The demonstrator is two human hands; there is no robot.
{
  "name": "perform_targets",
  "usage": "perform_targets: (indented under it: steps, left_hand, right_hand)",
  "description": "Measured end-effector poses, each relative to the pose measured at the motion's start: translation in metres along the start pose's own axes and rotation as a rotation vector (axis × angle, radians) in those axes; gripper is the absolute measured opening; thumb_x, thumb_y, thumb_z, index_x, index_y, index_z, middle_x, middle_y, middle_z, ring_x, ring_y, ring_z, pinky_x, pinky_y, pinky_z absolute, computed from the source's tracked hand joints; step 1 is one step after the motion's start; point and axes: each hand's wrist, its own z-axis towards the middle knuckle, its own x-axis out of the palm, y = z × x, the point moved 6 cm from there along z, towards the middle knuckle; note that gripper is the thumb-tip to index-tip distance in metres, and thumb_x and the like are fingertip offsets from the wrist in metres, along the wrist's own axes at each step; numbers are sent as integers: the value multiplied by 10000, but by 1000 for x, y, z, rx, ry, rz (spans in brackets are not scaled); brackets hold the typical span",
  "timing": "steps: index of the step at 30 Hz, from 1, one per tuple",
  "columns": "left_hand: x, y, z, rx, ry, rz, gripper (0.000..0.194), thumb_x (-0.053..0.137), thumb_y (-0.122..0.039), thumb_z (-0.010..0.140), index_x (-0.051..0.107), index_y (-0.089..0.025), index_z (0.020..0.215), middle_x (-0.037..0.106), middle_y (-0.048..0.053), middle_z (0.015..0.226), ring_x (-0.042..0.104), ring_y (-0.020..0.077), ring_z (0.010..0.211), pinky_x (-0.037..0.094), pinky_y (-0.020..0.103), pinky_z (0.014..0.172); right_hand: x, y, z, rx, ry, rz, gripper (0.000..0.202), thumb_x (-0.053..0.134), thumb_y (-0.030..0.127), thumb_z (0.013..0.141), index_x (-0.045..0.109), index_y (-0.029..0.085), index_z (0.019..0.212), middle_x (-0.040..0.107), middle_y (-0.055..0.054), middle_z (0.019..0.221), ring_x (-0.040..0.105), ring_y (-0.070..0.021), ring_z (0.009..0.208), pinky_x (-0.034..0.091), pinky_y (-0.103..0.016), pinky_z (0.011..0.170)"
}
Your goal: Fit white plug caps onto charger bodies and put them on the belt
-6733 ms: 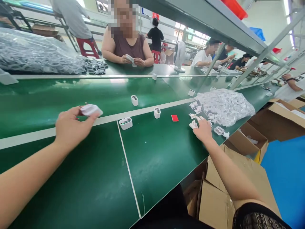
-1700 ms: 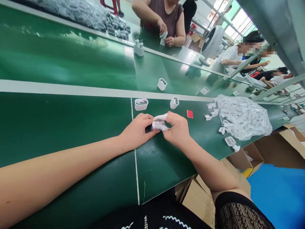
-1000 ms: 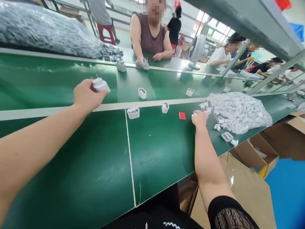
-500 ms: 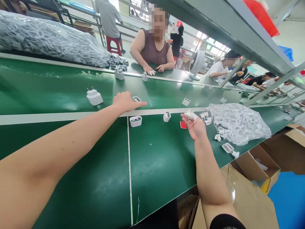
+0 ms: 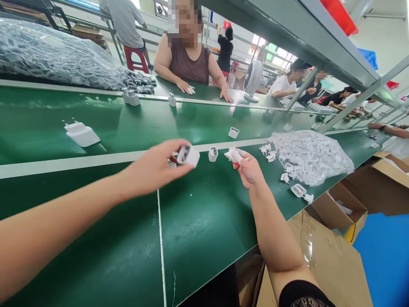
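Observation:
My left hand grips an open white charger housing between thumb and fingers, raised over the green surface; dark inner parts show in its opening. Behind that hand, part of another charger housing peeks out. An upright charger housing stands between my hands. My right hand is closed around small white plug pieces, whose number I cannot make out. A red square shows partly behind its fingers. Several loose plug pieces lie to the right of this hand.
A clear bag of white plug pieces lies on the right. Along the green belt sit chargers, one with pins up. A co-worker sits opposite, hands on the table. Cardboard boxes stand below the right edge.
My left hand has picked up a charger housing from the belt and brought it toward me. My right fingers have closed more around the plug pieces. The view has shifted right.

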Motion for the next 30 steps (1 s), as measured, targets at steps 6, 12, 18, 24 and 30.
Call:
perform_targets:
  steps: [6,12,18,24,30]
  left_hand:
    - [65,10,-53,6,192,-77,521,539,-489,929,550,-294,1412,627,61,1332,636,279,1112,546,367,924]
    - [80,19,-48,86,163,-67,614,449,-433,948,479,-187,1510,653,111,1217,580,291,1111,489,425,1019]
    - [77,27,-48,-6,109,-181,640,645,-591,841,612,-182,1333,652,110,1227,546,318,1174,496,440,1011]
    - [74,26,-48,19,59,-223,468,597,-589,872,713,-198,1102,676,98,1143,588,298,1095,523,442,961]
    - [74,26,-47,36,54,-253,430,592,-589,881,738,-221,1048,669,83,1129,592,292,1096,520,425,957]
  right_hand:
    - [18,6,-15,-38,99,-73,400,868,364,602,767,227,964,724,17,816,498,-72,534,391,-250,517]
    - [43,6,-27,-102,227,-54,448,878,509,633,686,245,939,731,-15,964,607,-118,710,510,-273,627]
    - [62,-1,-38,-253,347,-298,379,799,533,771,710,296,1052,692,-33,1181,660,-193,971,589,-359,821]
    - [70,11,-62,-489,420,-552,286,713,333,892,741,358,1175,710,-10,1085,656,-206,1023,565,-415,977]
    - [82,9,-75,-637,437,-722,210,668,229,919,762,334,1074,764,-5,1031,686,-209,981,560,-403,944]
